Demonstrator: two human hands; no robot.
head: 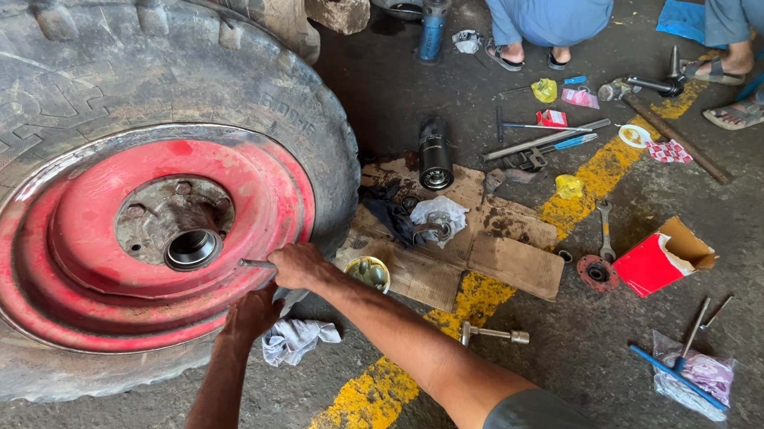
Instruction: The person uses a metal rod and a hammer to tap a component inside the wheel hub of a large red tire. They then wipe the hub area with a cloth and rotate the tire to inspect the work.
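Head view only.

Big black rubber tyre on a red-painted steel rim (248, 196) lying flat on grey concrete floor (585, 352), hub side up. Bare grey metal hub w/ open round bore (191, 248) at centre: no cap, no nut in it, so stripping looks already done; bolt holes around it appear empty, tho too small to be sure. Judging by that, work sits mid-way: hub exposed, refit not begun.

Right hand (297, 266) clenched round a thin grey metal rod-like tool (255, 263), at lower right of rim, just beside the hub. Tool's long axis near horizontal in frame, free tip pointing left toward the bore, not touching it as far as seen. Tool type: cannot tell.

Left hand (251, 315) pressed on rim edge below the right; fingers curled, grasping something or just bracing: cannot tell.

Nearby: crumpled white rag (297, 339) on floor under the arms, small yellow-rimmed bowl (370, 273), flattened brown cardboard (481, 244) w/ a black cylindrical part (435, 154), loose spanners and parts scattered further right. Two other people crouched at top, well apart.
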